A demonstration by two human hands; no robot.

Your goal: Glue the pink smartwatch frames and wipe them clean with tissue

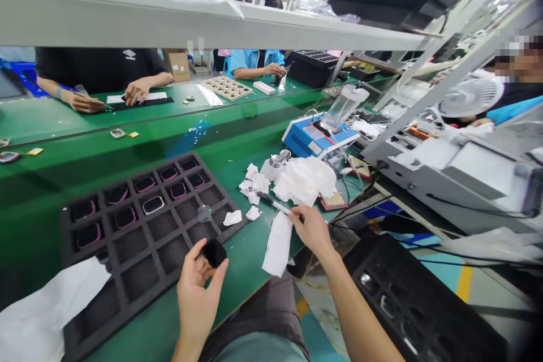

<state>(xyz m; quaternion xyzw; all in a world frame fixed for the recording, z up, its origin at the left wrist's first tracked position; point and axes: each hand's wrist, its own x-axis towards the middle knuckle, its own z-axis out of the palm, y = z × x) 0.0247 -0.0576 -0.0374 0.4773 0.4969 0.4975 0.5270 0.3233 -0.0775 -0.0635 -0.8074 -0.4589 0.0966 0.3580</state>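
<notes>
My left hand (198,288) holds a black square smartwatch face (214,252) by its edges, between thumb and fingers, over the near edge of a dark foam tray (139,280). Several watch cases sit in the tray's far and left compartments, some rimmed in pink and a silver one (153,205) among them. On the right, my right hand (311,229) has its fingers closed on the near end of a slim pen (278,205) with a black tip section. Under that hand lies a folded white wipe (278,244). Crumpled white wipes (303,180) are heaped just beyond the pen.
A blue bench device (318,137) with a clear cup stands behind the wipes. White paper (46,305) covers the tray's near left corner. Across the bench, a co-worker's hands (138,90) work over a dark strip. Another foam tray (407,294) sits lower right, near hanging cables.
</notes>
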